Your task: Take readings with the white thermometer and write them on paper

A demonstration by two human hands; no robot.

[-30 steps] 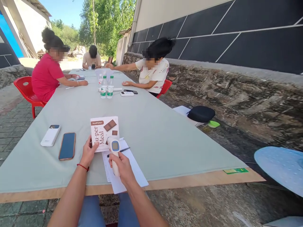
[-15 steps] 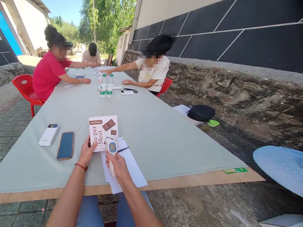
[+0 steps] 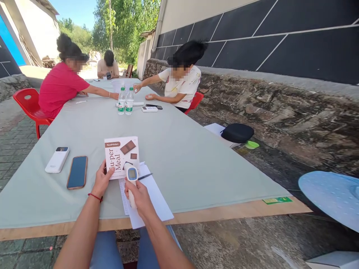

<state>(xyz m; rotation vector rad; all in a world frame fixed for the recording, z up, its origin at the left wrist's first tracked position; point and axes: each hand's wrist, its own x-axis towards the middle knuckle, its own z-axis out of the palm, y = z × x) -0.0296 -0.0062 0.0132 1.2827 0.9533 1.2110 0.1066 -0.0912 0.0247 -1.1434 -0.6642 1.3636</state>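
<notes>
My left hand [image 3: 103, 178] grips the lower left corner of a white "Su-per Meal" box [image 3: 117, 149] printed with brown chocolate bars, thumb on its front. Closed around the handle of a white infrared thermometer [image 3: 131, 172] is my right hand [image 3: 138, 195]. The thermometer's small screen faces me and its head overlaps the box's lower right corner; whether they touch I cannot tell. Under my right hand lie white paper sheets [image 3: 158, 203] with a dark pen [image 3: 145, 176] across them. To the left rest a phone [image 3: 77, 172] in a brown case and a white power bank [image 3: 57, 160].
Two water bottles [image 3: 121, 101] stand mid-table, near a white device [image 3: 149, 109] and a dark phone [image 3: 156, 106]. Three people sit farther along the grey-covered table [image 3: 196, 168]. A black case [image 3: 238, 133] and a light-blue hat-like object [image 3: 332, 198] are at the right.
My hands, the box and the thermometer hold nearly the same pose. The person in red now reaches toward the bottles, and the person in white has drawn one hand back. The farthest person holds a dark object.
</notes>
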